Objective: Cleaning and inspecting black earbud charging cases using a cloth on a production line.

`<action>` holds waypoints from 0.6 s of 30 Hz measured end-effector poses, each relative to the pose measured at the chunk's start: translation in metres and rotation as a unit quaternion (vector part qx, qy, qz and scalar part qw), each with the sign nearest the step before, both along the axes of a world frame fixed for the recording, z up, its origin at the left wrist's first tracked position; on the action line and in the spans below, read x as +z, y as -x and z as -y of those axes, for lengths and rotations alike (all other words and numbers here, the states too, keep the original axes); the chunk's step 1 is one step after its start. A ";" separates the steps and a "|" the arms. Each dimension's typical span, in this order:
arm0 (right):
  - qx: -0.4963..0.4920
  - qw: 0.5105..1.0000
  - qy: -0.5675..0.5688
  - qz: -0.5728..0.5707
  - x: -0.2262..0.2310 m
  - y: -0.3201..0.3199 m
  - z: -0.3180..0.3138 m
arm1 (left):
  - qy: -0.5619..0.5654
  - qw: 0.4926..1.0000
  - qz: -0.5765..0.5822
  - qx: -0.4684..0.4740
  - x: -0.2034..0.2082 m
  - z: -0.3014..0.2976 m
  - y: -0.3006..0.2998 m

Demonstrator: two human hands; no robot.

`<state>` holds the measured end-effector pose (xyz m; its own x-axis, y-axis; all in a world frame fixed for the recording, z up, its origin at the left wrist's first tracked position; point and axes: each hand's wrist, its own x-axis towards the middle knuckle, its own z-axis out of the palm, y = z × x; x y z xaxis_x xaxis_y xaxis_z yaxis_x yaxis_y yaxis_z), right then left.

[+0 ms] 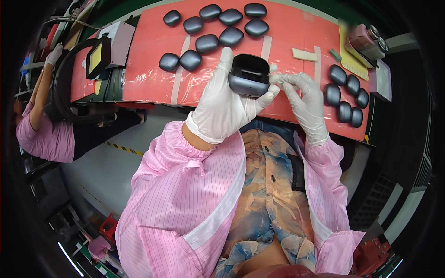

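My left hand [218,107], in a white glove, is closed around a dark grey earbud charging case [249,87]. The case is opened, and its black hollow inside shows. Just right of it, my gloved right hand [306,103] has thumb and fingertips pinched together close to my left fingertips. Whatever the pinch may hold is too small or hidden to make out. Beyond my left hand, several closed cases of the same kind [207,44] are scattered over the red mat [148,60]. Another cluster of closed cases [332,94] sits at the right, beside my right hand.
A pale foam strip [304,55] and a small green block [334,55] lie on the mat. At the far right stand pinkish bottles [362,41] by a yellow sheet [356,65]. A box-shaped device [117,41] and black hose [59,76] are left; another person [51,132] works there.
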<state>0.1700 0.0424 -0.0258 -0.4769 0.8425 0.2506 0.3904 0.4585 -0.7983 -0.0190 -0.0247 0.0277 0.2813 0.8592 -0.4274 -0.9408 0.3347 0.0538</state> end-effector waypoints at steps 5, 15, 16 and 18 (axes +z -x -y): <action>0.001 0.996 0.073 -0.045 -0.019 0.018 -0.004 | 0.007 0.999 -0.050 0.021 0.000 -0.015 0.007; -0.015 0.994 -0.104 0.000 -0.044 0.029 -0.015 | -0.334 0.866 -0.370 0.035 -0.013 -0.022 0.014; -0.010 0.995 -0.094 -0.009 -0.049 0.029 -0.016 | -0.342 0.854 -0.390 0.034 -0.014 -0.023 0.015; -0.005 0.996 -0.084 -0.019 -0.051 0.028 -0.016 | -0.367 0.856 -0.362 0.029 -0.017 -0.024 0.018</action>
